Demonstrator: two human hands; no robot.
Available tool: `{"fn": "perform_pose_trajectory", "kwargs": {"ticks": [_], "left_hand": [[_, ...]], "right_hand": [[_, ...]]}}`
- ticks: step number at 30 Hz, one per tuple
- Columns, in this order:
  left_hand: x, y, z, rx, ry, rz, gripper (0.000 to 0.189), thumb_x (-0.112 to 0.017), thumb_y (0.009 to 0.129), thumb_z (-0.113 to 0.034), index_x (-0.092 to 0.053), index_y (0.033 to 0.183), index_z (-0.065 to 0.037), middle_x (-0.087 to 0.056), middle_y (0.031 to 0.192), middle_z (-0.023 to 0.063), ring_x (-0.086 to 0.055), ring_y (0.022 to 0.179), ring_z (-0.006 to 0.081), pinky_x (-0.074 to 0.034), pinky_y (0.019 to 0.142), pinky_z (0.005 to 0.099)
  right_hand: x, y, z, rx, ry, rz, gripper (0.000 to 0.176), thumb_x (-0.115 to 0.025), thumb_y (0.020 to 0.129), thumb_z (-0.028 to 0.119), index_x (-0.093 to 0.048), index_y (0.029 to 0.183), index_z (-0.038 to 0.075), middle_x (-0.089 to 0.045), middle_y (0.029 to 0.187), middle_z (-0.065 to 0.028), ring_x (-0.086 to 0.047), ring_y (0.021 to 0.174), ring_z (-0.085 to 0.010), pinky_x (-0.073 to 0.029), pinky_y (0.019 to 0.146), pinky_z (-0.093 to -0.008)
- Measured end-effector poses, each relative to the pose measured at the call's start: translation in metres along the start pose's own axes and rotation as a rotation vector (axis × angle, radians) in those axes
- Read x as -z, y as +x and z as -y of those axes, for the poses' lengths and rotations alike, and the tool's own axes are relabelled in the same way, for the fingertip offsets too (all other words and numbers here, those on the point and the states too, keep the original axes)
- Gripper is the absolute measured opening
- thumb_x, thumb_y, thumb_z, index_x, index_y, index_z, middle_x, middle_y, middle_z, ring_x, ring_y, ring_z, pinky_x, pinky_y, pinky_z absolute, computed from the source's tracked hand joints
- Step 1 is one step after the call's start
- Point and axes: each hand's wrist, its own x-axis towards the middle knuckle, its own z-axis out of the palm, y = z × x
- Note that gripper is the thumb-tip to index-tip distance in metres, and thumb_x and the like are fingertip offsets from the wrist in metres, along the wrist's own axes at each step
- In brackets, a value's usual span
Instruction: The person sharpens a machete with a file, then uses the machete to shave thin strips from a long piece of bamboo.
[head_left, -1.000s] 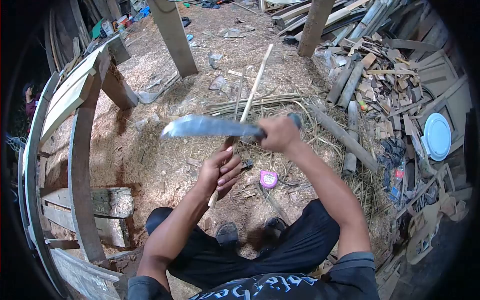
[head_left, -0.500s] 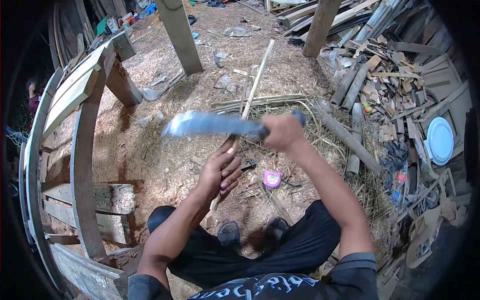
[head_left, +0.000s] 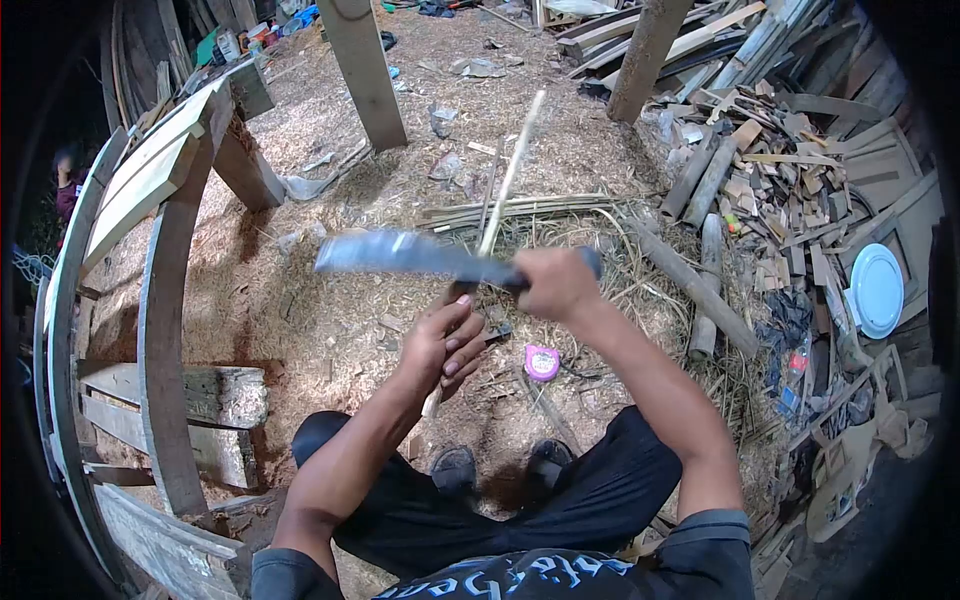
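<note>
My right hand (head_left: 556, 290) is wrapped round the handle of a machete (head_left: 390, 252), whose broad blade points left and is smeared by motion. The blade crosses in front of a thin pale wooden strip (head_left: 513, 175). Lower down, my left hand (head_left: 443, 345) grips that strip, which slants up and away from me with its short end showing below the palm. Just beyond the strip lies a bundle of long split strips (head_left: 560, 205) on the ground. A pink tape measure (head_left: 542, 363) rests on the shavings to the right of my left hand.
Shavings cover the ground (head_left: 340, 270). A curved wooden frame (head_left: 165, 350) stands at left, with posts (head_left: 365, 75) further off. Round poles (head_left: 695, 280), a heap of offcuts (head_left: 770, 180) and a light blue lid (head_left: 878, 290) lie at right. Part of a person (head_left: 67, 195) shows at far left.
The machete and my right hand have moved slightly down and left, the blade lower across the strip. My left hand keeps its grip, and the strip's far end has dipped slightly.
</note>
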Motion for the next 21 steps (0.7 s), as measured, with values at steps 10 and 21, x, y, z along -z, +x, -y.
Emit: {"fn": "perform_pose_trajectory", "kwargs": {"ticks": [10, 21], "left_hand": [[-0.007, -0.010, 0.001, -0.057, 0.154, 0.081, 0.048, -0.035, 0.102, -0.015, -0.029, 0.150, -0.015, -0.031, 0.056, -0.0039, -0.028, 0.036, 0.0075, -0.026, 0.031, 0.0214], [0.005, 0.008, -0.002, 0.084, -0.131, -0.006, 0.031, -0.031, 0.103, -0.014, -0.045, 0.131, -0.011, -0.032, 0.058, -0.0020, -0.027, 0.033, 0.0068, -0.025, 0.026, 0.0207]], "right_hand": [[0.003, 0.004, -0.026, 0.071, -0.032, -0.040, 0.011, -0.059, 0.079, 0.019, -0.061, 0.071, 0.011, -0.063, 0.062, -0.0057, -0.062, 0.053, -0.0184, -0.053, 0.051, -0.0343], [-0.008, 0.000, -0.005, 0.155, 0.022, -0.007, 0.008, -0.062, 0.078, 0.018, -0.067, 0.077, 0.011, -0.061, 0.058, -0.0085, -0.063, 0.053, -0.0247, -0.052, 0.054, -0.0374]]}}
